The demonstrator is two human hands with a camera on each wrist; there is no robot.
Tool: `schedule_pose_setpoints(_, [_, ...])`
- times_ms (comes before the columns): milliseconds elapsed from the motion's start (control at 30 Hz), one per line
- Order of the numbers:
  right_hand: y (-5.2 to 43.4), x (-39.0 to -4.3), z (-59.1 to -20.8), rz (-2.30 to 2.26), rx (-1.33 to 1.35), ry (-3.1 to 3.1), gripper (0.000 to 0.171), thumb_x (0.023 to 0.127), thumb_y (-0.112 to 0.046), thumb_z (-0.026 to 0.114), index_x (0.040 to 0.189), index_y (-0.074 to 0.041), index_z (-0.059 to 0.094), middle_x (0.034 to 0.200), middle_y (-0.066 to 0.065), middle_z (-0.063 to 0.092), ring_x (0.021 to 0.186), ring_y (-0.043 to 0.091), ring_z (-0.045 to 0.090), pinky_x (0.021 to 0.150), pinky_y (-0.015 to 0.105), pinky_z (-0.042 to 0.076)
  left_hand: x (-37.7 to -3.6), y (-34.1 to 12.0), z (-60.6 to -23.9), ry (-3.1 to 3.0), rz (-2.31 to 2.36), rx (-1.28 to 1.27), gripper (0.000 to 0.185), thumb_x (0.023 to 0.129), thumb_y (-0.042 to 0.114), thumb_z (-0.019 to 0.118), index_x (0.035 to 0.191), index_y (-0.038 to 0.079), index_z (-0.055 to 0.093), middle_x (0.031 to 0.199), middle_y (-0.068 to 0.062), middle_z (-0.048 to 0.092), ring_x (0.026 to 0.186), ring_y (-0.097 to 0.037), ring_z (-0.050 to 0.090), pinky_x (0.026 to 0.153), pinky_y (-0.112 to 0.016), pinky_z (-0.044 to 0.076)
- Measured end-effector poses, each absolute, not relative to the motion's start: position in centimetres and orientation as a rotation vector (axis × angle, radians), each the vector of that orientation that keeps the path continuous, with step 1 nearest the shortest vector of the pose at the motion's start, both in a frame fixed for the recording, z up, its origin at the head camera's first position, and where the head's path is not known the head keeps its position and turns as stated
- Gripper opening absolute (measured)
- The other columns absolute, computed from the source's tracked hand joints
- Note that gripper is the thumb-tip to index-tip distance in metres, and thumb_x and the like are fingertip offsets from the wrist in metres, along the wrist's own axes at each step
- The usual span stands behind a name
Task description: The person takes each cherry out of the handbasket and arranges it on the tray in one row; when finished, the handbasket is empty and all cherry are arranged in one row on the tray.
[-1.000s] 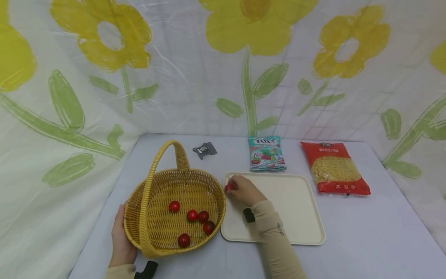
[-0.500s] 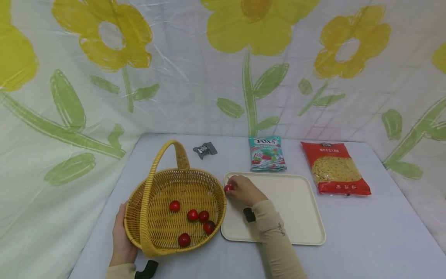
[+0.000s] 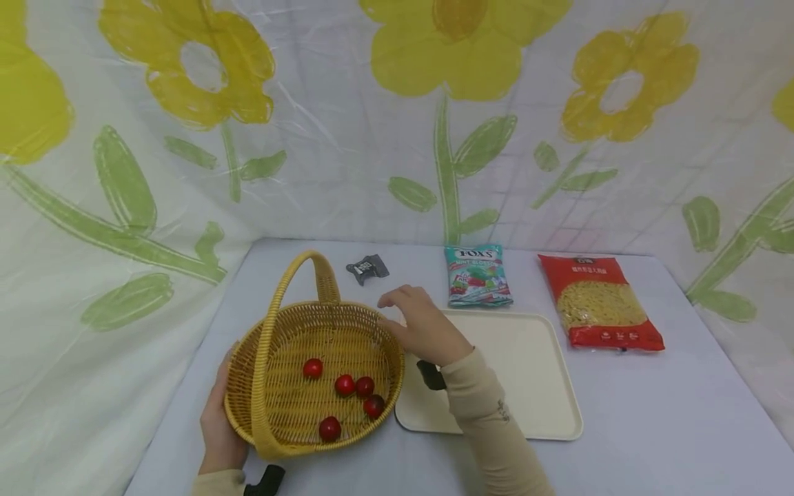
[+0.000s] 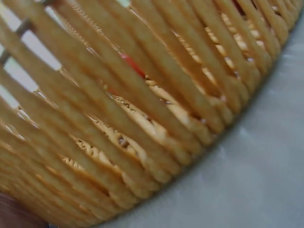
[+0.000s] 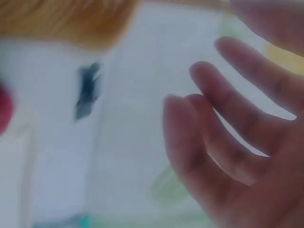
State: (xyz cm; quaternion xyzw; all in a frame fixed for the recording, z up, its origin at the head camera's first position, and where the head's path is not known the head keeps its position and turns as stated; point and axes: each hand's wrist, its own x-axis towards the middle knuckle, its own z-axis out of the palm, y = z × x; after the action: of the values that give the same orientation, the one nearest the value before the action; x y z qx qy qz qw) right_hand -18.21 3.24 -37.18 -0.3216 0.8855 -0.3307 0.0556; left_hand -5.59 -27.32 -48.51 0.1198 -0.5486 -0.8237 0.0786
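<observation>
A yellow wicker basket (image 3: pixel 238 399) with a tall handle holds several red cherries (image 3: pixel 330 428). My left hand (image 3: pixel 220 427) rests along the basket's outer left side, its fingers lying against the wall. The left wrist view is filled by the woven wall, with a bit of dark finger (image 4: pixel 16 213) in the corner. At the basket's right rim, over the tray's left end, my right hand (image 3: pixel 424 327) has its fingers spread and nothing between them. In the right wrist view the fingers (image 5: pixel 237 104) are loosely bent, and a red cherry (image 5: pixel 4 109) shows at the left edge.
A cream tray (image 3: pixel 521 372) stands right of the basket. Behind it lies a green FOX'S candy bag (image 3: pixel 477 275), and to its right a red pasta bag (image 3: pixel 602 303). A small dark wrapped piece (image 3: pixel 367 269) lies behind the basket. A flowered cloth hangs at the back.
My right hand has let go of a cherry at the tray's left end, spread its fingers and risen toward the basket's rim. The left hand and the basket have hardly moved.
</observation>
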Motion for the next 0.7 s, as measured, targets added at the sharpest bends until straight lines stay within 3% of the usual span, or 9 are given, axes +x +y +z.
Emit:
schedule_pose_setpoints(133, [0.1,-17.9,-35.9,-0.852,-1.176,2.653,0.029,0.095,-0.022,0.062,0.119,-0.007,0.061,0.119,0.006,0.061,0.115,0.022,0.051,0.100,0.034,0.047,-5.6,-27.1,-48.1,-1.685,-2.439,0.337,0.052,0.103,0.046,0.019,0.153,0.035,0.011,0.159,0.005,0.012,0.144,-0.011,0.020,0.108,-0.014,0.035])
schedule_pose_setpoints(400, [-7.0,-17.7,-37.6,-0.411,-1.368,2.415,0.033,0.093,-0.025,0.064,0.124,-0.013,0.061,0.119,-0.001,0.063,0.108,0.010,0.058,0.094,0.019,0.048,-5.5,-27.0,-48.5,-1.655,-2.467,0.282,0.052,0.103,0.046,0.019,0.153,0.033,0.011,0.159,0.003,0.011,0.141,-0.009,0.025,0.104,-0.014,0.039])
schedule_pose_setpoints(533, [-9.0,-16.9,-38.6,-0.373,-1.391,2.261,0.035,0.090,-0.027,0.068,0.122,-0.014,0.062,0.115,-0.002,0.065,0.099,0.006,0.059,0.084,0.014,0.048,-5.5,-27.1,-48.8,-1.644,-2.483,0.226,0.052,0.104,0.044,0.018,0.154,0.032,0.011,0.160,0.004,0.010,0.140,-0.008,0.026,0.104,-0.015,0.039])
schedule_pose_setpoints(700, [-10.2,-15.9,-39.8,-0.253,-1.440,2.239,0.037,0.087,-0.025,0.072,0.121,-0.015,0.063,0.114,-0.004,0.066,0.100,0.005,0.060,0.084,0.011,0.046,-5.2,-27.2,-48.6,-1.667,-2.474,0.231,0.050,0.104,0.042,0.016,0.153,0.034,0.013,0.160,0.004,0.008,0.141,-0.007,0.023,0.104,-0.013,0.038])
